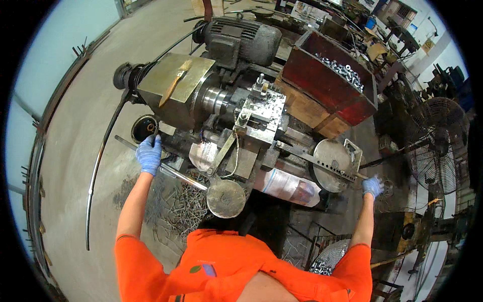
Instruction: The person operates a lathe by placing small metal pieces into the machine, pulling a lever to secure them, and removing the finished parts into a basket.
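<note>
My left hand (149,154), in a blue glove, is raised at the left end of a greasy lathe-like machine, beside a dark round cup (142,132). Its fingers are closed at a small dark piece too hidden to name. My right hand (373,186), gloved too, is closed around the end of a short handle (361,175) beside a round metal disc (332,160). A perforated flat bar (314,160) crosses that disc. Between my hands sits the metal tool block (261,115), next to the shiny chuck (215,99). A smaller disc (226,198) is nearest my body.
A brush (175,88) lies on the headstock cover (151,80). Behind stand a motor (244,43) and a red bin (327,95) of metal parts. Metal shavings (178,211) litter the floor at left. A fan (436,143) stands at right; a basket (332,254) of parts is near my right arm.
</note>
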A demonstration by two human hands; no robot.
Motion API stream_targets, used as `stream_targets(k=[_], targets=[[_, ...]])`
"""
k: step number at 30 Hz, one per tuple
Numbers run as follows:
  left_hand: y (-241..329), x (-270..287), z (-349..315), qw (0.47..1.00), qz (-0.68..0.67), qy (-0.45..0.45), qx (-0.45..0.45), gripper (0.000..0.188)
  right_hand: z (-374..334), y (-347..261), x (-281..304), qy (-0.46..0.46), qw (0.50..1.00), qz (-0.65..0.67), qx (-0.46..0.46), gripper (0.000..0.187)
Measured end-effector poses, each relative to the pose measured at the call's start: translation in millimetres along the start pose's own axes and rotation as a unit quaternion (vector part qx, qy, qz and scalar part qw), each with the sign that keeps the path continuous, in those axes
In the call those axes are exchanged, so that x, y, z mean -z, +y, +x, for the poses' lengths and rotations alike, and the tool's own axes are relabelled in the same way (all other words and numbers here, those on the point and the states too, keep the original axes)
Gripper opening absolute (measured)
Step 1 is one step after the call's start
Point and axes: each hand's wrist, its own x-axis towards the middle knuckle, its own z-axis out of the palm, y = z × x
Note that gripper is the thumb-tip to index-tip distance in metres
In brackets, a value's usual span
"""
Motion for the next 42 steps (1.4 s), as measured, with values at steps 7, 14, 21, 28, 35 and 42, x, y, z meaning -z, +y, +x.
stream_targets(k=[7, 14, 21, 28, 35, 42], targets=[[18, 10, -8, 1.000, -0.005, 0.011, -0.020, 0.031, -42, 8, -6, 0.052, 0.973, 0.156, 0.163, 0.070], [3, 4, -8, 0.999, -0.024, 0.023, -0.022, 0.031, -149, -60, 121, -0.111, 0.782, 0.559, 0.253, 0.021], [21, 21, -4, 0.998, 0.006, -0.023, -0.051, 0.028, -299, -220, 210, -0.186, 0.642, 0.470, 0.577, 0.041], [-8, 87, -12, 0.958, -0.284, -0.043, -0.014, 0.025, -318, -251, 205, -0.180, 0.630, 0.481, 0.582, 0.034], [-168, 138, 1, 0.953, -0.275, 0.012, 0.126, 0.027, -426, -208, 248, -0.070, 0.492, 0.507, 0.704, 0.041], [-187, 102, -41, 0.989, -0.015, -0.149, -0.001, 0.030, -444, -209, 204, -0.234, 0.476, 0.348, 0.773, 0.045]])
